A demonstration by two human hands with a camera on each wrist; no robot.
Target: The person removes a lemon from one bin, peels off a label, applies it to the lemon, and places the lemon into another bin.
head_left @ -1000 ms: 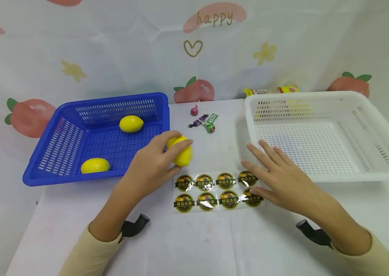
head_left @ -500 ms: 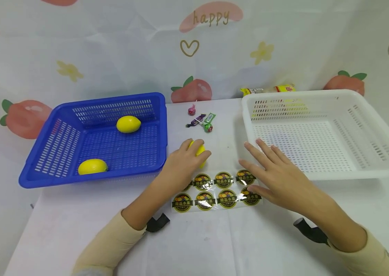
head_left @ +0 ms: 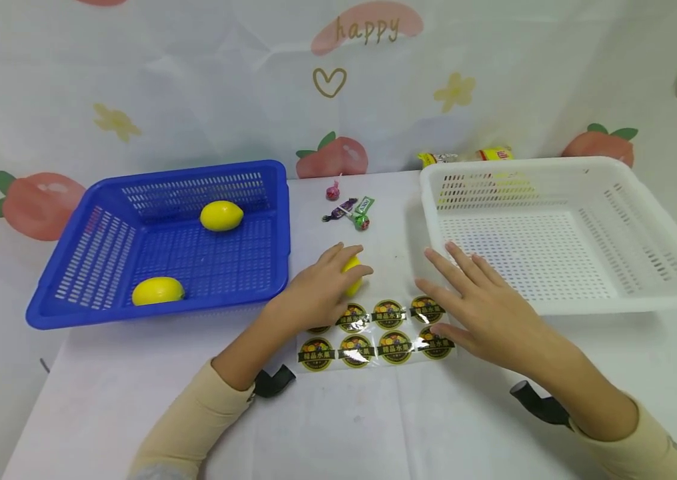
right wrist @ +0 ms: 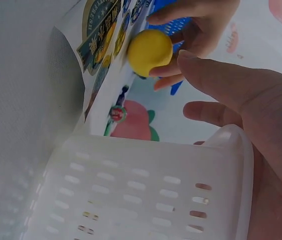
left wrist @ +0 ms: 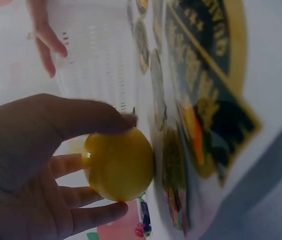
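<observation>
My left hand point(head_left: 321, 287) holds a yellow lemon point(head_left: 353, 277) just behind a sheet of round fruit stickers point(head_left: 376, 335). In the left wrist view the thumb lies along one side of the lemon point(left wrist: 121, 165) and the fingers are on its other side. The lemon appears to rest on the table, near the stickers. My right hand point(head_left: 491, 310) has its fingers spread beside the near left corner of a white basket point(head_left: 554, 308). Nothing is in its grasp, and its thumb is over the right end of the sticker sheet.
On the left stands a blue basket point(head_left: 283, 227) with two lemons inside, one near the back point(head_left: 221, 216) and one near the front point(head_left: 158, 291). Several small candies point(head_left: 347, 210) lie between the baskets. Yellow snack packets point(head_left: 494, 154) lie behind the white basket.
My left hand has carried the lemon rightward, from beside the blue basket's rim to behind the sticker sheet. The right hand has stayed put.
</observation>
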